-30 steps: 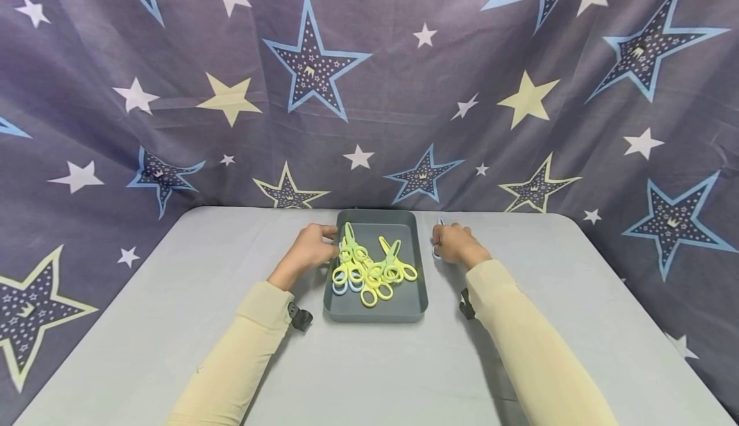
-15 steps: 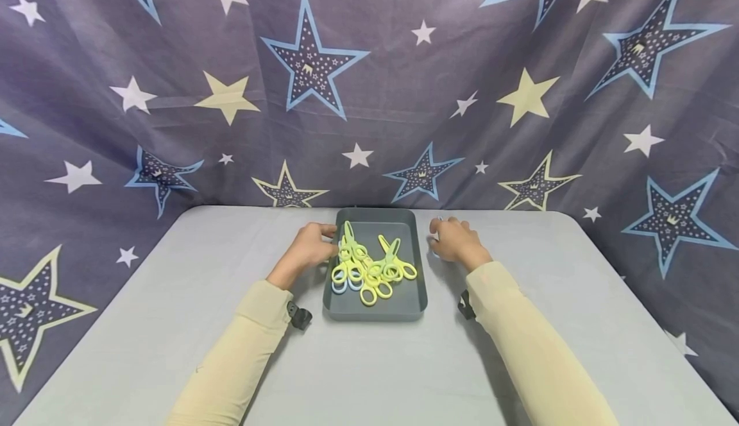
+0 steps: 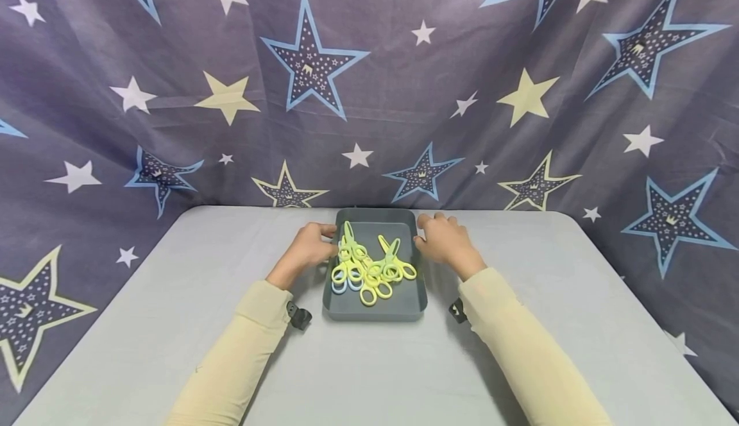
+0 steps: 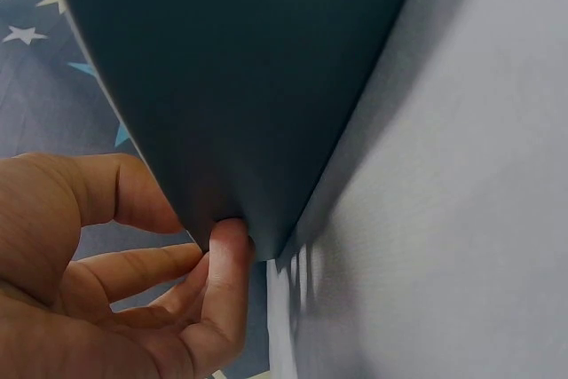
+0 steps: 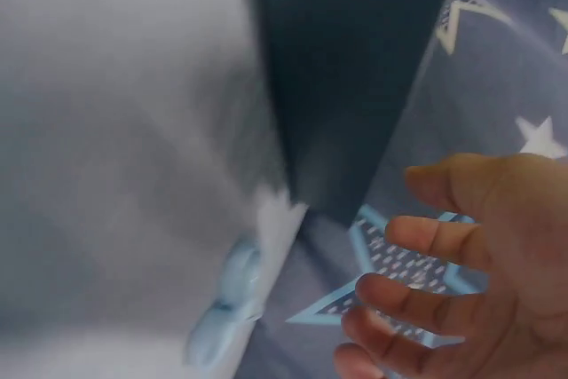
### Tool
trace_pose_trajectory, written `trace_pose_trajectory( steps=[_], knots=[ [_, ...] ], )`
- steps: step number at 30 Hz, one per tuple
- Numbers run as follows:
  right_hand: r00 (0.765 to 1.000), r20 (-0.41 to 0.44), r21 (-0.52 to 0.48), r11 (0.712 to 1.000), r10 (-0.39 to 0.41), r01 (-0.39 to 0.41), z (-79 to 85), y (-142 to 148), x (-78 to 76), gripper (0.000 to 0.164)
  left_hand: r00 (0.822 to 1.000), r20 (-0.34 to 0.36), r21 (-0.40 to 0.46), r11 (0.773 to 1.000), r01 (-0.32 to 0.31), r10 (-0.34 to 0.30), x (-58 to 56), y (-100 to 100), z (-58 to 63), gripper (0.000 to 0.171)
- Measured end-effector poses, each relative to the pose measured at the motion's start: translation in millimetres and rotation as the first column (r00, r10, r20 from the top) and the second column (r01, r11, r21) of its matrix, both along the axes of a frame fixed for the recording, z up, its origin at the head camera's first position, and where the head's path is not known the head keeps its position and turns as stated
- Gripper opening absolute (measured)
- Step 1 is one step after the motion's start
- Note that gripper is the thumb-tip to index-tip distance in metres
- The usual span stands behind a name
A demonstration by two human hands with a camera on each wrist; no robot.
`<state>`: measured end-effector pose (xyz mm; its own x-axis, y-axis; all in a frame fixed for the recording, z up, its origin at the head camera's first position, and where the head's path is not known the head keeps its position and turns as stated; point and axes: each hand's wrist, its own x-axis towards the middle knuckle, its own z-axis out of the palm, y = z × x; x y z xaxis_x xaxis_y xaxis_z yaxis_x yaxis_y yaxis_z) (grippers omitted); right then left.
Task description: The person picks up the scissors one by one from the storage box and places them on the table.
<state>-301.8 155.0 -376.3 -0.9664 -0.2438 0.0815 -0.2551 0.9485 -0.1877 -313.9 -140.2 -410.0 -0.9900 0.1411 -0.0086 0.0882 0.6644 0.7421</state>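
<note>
A dark grey tray (image 3: 404,307) holds a heap of yellow scissors (image 3: 368,294), light green scissors (image 3: 392,259) and blue scissors (image 3: 339,287). On its left side my left hand (image 3: 308,245) grips the wall near the far corner, the thumb against the outer face in the left wrist view. My right hand (image 3: 444,240) is at the tray's right wall, fingers spread and holding nothing. Below it in the right wrist view, the blurred handle loops of another pair of blue scissors (image 5: 222,308) lie on the table; the hand hides them in the head view.
The tray stands at the far side of a pale cloth-covered table (image 3: 369,374). A dark curtain (image 3: 381,124) printed with stars hangs right behind the table's far edge. Black camera mounts (image 3: 299,315) sit at both wrists.
My right hand has let go of the blue scissors on the table and moved left to the tray's right wall. The left hand has kept its place on the tray.
</note>
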Motion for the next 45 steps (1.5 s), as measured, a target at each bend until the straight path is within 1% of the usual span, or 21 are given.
trace_pose_trajectory(
  steps=[10, 13, 16, 19, 22, 25, 29, 32, 35, 40, 45],
  knots=[
    [0.992, -0.078, 0.061, 0.994, 0.100, -0.095, 9.4, -32, 19.0, 0.034, 1.000, -0.003, 0.000, 1.000, 0.016, -0.016, -2.1, -1, 0.0, 0.067],
    [0.989, -0.072, 0.059, 0.990, 0.130, -0.126, 9.5, -39, 23.7, 0.039, 1.000, 0.000, 0.002, 1.000, 0.021, -0.021, -2.4, -2, -0.3, 0.066],
    [0.985, -0.045, 0.052, 0.985, 0.166, -0.164, 8.7, -46, 27.7, 0.044, 1.000, 0.006, 0.004, 1.000, 0.019, -0.019, -1.9, -3, -0.2, 0.066],
    [0.981, -0.020, 0.050, 0.980, 0.193, -0.192, 8.7, -51, 31.8, 0.045, 1.000, 0.011, 0.010, 1.000, 0.016, -0.016, -1.3, -4, -0.3, 0.066],
    [0.978, -0.019, 0.053, 0.977, 0.207, -0.206, 9.5, -55, 34.9, 0.041, 1.000, 0.011, 0.012, 1.000, 0.013, -0.013, -1.8, -4, -1.0, 0.066],
    [0.976, -0.019, 0.063, 0.974, 0.219, -0.218, 9.5, -60, 36.7, 0.039, 1.000, 0.010, 0.015, 1.000, 0.010, -0.010, -1.8, -3, -0.9, 0.066],
    [0.973, 0.022, 0.054, 0.971, 0.230, -0.231, 8.6, -66, 39.9, 0.041, 1.000, 0.006, 0.013, 1.000, 0.012, -0.012, -1.6, -3, -0.4, 0.067],
    [0.970, 0.047, 0.039, 0.970, 0.239, -0.241, 5.7, -69, 40.6, 0.044, 1.000, 0.000, 0.008, 1.000, 0.017, -0.017, -2.2, -2, -0.6, 0.067],
    [0.967, 0.050, 0.038, 0.967, 0.249, -0.251, 1.1, -71, 39.2, 0.043, 1.000, -0.001, 0.012, 1.000, 0.018, -0.018, -2.0, -1, -0.7, 0.067],
    [0.963, 0.038, 0.026, 0.963, 0.267, -0.268, -6.7, -73, 36.6, 0.036, 1.000, 0.002, 0.014, 1.000, 0.013, -0.013, -2.0, -1, -1.5, 0.067],
    [0.959, 0.024, 0.010, 0.959, 0.283, -0.283, -9.6, -74, 36.9, 0.026, 1.000, 0.004, 0.015, 1.000, 0.008, -0.008, -2.8, -1, -2.0, 0.067]
  ],
)
